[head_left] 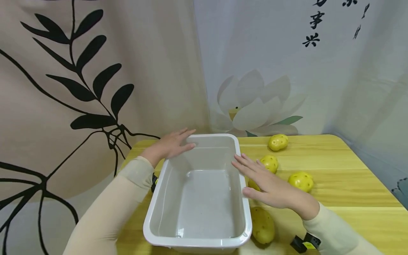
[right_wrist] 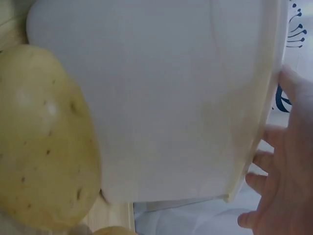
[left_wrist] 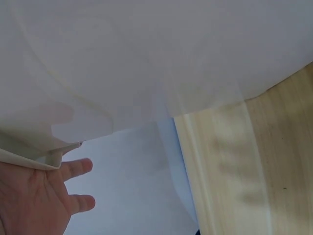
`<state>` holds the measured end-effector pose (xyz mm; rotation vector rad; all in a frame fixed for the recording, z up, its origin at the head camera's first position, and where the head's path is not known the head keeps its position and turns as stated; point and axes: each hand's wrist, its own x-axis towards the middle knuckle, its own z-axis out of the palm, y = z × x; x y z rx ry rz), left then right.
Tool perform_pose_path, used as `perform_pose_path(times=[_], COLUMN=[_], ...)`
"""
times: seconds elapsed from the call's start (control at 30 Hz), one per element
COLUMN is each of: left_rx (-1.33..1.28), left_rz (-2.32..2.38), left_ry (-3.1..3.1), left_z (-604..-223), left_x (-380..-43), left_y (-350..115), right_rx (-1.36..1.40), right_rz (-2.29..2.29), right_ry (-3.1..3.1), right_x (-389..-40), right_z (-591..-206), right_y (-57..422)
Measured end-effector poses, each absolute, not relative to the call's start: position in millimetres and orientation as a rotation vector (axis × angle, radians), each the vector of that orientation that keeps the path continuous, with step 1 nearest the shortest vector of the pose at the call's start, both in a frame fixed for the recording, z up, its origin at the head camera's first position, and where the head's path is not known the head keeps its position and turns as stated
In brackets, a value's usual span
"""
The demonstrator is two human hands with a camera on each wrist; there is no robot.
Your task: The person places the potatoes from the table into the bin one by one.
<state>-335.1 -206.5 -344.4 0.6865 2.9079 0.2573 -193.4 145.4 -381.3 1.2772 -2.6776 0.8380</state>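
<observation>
A white plastic basin (head_left: 208,205) stands on the wooden table with nothing inside it. My left hand (head_left: 173,144) lies over its far left corner, fingers extended. In the left wrist view that hand (left_wrist: 36,200) shows beside the basin's rim, fingers spread. Against the right rim rests my right hand (head_left: 271,186), its fingers fairly straight. The right wrist view has the right hand (right_wrist: 288,161) with fingertips at the rim. Close by the right wall lies a large potato (head_left: 262,225), seen near the camera as a big potato (right_wrist: 46,137) in the right wrist view.
More potatoes lie on the table (head_left: 347,187) right of the basin: one potato (head_left: 278,142) near the back edge, another potato (head_left: 269,163) in front of it, a third potato (head_left: 301,181) further right. A printed curtain (head_left: 165,71) hangs behind the table.
</observation>
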Motion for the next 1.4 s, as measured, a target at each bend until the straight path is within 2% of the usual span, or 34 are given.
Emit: perform_pose_path(times=[0.37, 1.03, 1.4], left_rx=[0.707, 0.753, 0.722], left_rz=[0.277, 0.205, 0.202], left_ry=[2.905, 2.929, 2.955], left_z=[-343.5, -340.5, -345.5], left_x=[-335.0, -331.9, -327.7], left_y=[-209.7, -205.3, -203.8], right_rx=[1.215, 0.759, 0.717], right_rz=[0.807, 0.917, 0.883], right_ry=[-2.71, -2.776, -2.784], right_x=[-196.7, -200.4, -209.0], right_z=[-385.3, -419.4, -437.4], right_y=[165.8, 274.8, 292.6])
